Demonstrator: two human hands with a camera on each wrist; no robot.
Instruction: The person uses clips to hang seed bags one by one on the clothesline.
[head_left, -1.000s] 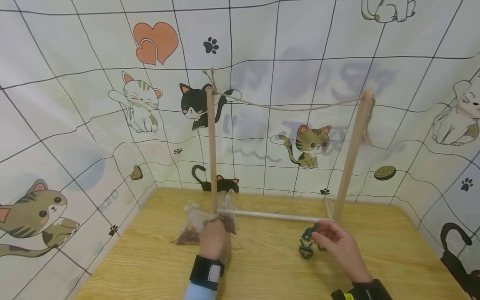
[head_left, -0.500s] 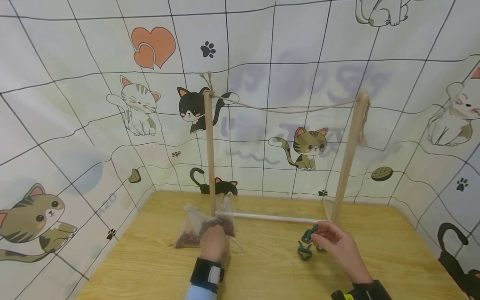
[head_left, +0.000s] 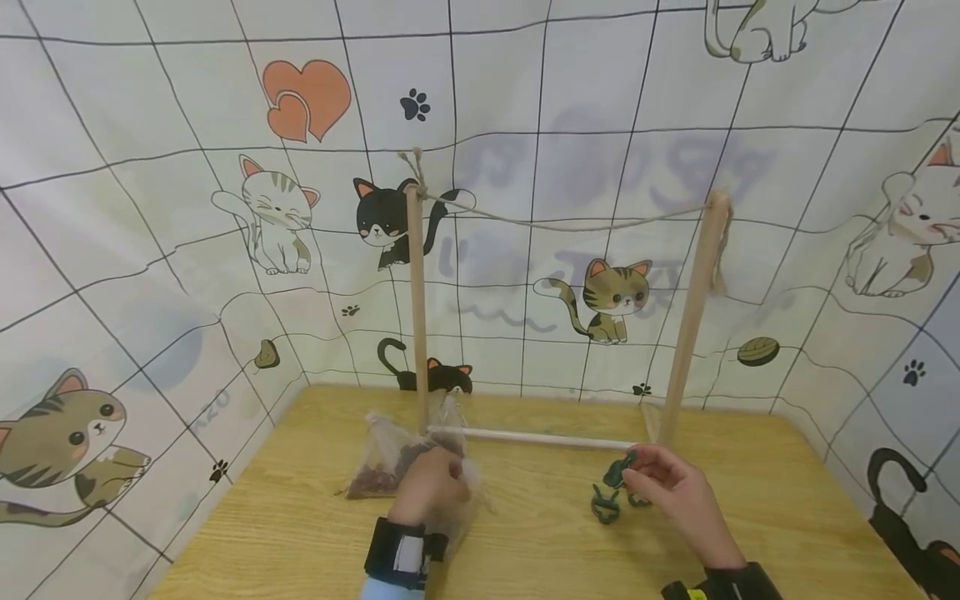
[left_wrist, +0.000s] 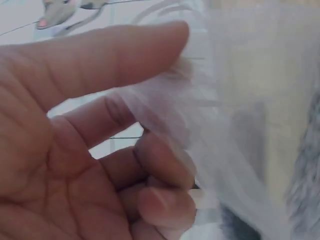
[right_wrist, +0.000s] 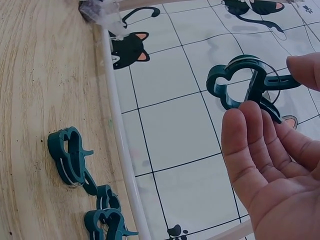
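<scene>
My left hand [head_left: 429,490] pinches the upper part of a sheer drawstring bag [left_wrist: 240,125] between thumb and fingers. Dark grainy contents show through its mesh at the right of the left wrist view. Two more sheer bags, one with reddish-brown contents [head_left: 373,478] and one by the left post [head_left: 450,440], stand just beyond that hand. My right hand [right_wrist: 272,165] holds a dark green plant clip [right_wrist: 257,86] by its handles, thumb on one and fingertips on the other. More green clips [right_wrist: 60,162] lie on the table below it.
Behind the hands stands a frame of two wooden posts [head_left: 417,317] with a twine line [head_left: 555,227] sagging between their tops. A white rod [head_left: 540,437] joins them near the wooden table [head_left: 540,533]. A cat-print cloth [head_left: 495,333] hangs behind and at both sides.
My left hand has lifted a bag out of the group and drawn it slightly nearer, turning its thumb side to the right. The right hand keeps its clip nearly still.
</scene>
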